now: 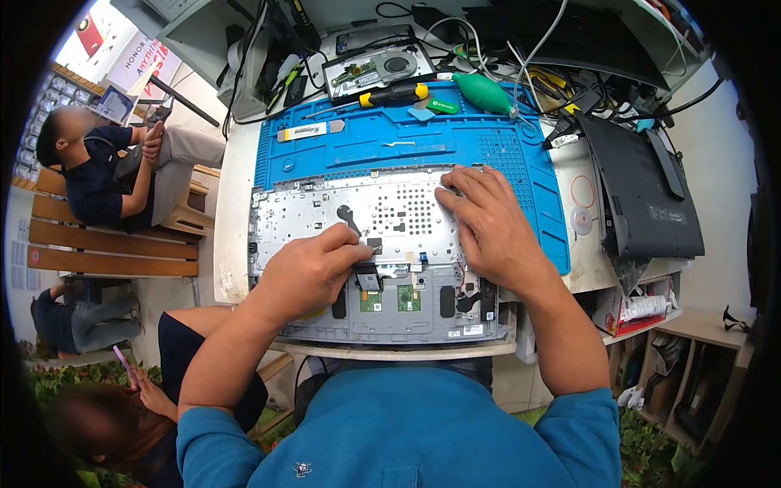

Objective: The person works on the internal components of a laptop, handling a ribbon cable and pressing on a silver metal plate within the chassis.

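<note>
An opened laptop palm-rest assembly point(317, 207) with a silver keyboard plate lies on a blue silicone mat point(533, 187). My left hand point(313, 268) is closed in a pinch at the plate's lower middle, beside a small dark square; what its fingertips hold is too small to make out. My right hand point(488, 220) lies with fingers apart over the plate's upper right, fingertips on the metal. Below the left fingertips are a black component point(368, 278) with a ribbon and two green circuit boards point(408, 298).
At the back are a screwdriver point(390, 95), a green blower point(484, 93), tangled cables and another opened device point(378, 69). A black monitor or laptop point(643, 203) leans at the right. Two seated people point(98, 183) point(146, 398) and another person point(81, 321) are at the left.
</note>
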`<state>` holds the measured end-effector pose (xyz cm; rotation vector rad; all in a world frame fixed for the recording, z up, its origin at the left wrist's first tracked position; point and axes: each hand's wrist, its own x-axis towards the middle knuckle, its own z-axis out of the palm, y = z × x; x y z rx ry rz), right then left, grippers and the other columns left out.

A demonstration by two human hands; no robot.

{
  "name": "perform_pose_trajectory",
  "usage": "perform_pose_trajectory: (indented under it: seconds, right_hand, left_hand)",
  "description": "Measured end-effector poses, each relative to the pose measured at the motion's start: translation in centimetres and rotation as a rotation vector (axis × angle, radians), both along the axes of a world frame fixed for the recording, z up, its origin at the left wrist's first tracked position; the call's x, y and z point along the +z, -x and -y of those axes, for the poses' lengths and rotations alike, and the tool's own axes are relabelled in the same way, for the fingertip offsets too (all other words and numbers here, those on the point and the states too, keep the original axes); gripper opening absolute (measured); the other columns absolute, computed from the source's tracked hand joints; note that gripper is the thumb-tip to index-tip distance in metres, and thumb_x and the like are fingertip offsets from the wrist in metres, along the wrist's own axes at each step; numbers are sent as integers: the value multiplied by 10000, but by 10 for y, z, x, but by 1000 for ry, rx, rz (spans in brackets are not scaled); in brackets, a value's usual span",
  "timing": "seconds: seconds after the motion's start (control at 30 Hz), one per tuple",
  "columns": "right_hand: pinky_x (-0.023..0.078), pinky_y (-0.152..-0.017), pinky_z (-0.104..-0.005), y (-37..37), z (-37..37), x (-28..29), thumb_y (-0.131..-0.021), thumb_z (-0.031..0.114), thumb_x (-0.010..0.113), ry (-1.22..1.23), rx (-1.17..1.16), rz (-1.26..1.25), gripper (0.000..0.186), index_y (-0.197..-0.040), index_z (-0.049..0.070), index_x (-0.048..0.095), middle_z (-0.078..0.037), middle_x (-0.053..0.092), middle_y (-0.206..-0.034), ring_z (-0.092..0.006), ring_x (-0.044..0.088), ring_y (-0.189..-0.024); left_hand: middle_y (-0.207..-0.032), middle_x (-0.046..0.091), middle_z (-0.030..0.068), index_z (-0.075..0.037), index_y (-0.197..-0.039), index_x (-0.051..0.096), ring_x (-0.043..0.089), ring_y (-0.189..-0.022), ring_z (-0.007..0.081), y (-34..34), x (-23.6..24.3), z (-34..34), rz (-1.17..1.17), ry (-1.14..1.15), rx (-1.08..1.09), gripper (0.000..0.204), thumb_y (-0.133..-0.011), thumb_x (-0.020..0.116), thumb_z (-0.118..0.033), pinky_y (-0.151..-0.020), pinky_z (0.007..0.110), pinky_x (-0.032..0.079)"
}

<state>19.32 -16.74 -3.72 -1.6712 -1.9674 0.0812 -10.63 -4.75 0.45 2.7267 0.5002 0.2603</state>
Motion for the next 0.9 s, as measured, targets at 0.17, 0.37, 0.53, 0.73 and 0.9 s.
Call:
perform_pose_trajectory:
  seconds: [0.17,0.37,0.53,0.73,0.9]
  right_hand:
    - [360,-1329,-583,0,-1,-1,-922,3,673,-11,-1,1,457,-1375,-16,734,-177,678,-1469,-360,563,-1480]
    - [360,-1328,-581,-1,0,-2,-922,3,676,-10,2,-6,457,-1374,-12,736,-175,677,-1469,-359,567,-1475]
    - [357,-1332,-578,-1,0,-1,-921,3,678,-11,5,-9,461,-1378,-11,734,-175,675,-1476,-358,571,-1474]
    - [348,-1339,-578,-1,0,-2,-922,2,676,-3,-1,-12,468,-1387,-8,730,-178,673,-1478,-361,566,-1483]
    - [348,-1338,-579,-1,0,-1,-923,-1,675,-9,2,-8,466,-1386,-7,731,-178,675,-1475,-363,571,-1478]
  left_hand:
    - [-1121,728,41,-113,-1194,813,785,-866,294,2,-2,-3,25,-55,-42,289,-915,805,-35,-734,419,644]
    - [-1100,739,47,-132,-1180,820,786,-869,298,0,0,-9,-6,52,-1,295,-904,819,-27,-724,417,645]
    - [-1125,763,61,-140,-1180,834,794,-941,313,0,-3,-12,12,180,53,382,-845,818,41,-801,393,647]
    - [-1107,761,51,-146,-1175,841,792,-922,299,2,-2,-8,27,101,36,371,-847,826,28,-778,393,646]
    - [-1099,751,28,-154,-1157,839,787,-875,275,5,-8,-9,93,-19,-30,299,-887,844,-27,-727,390,641]
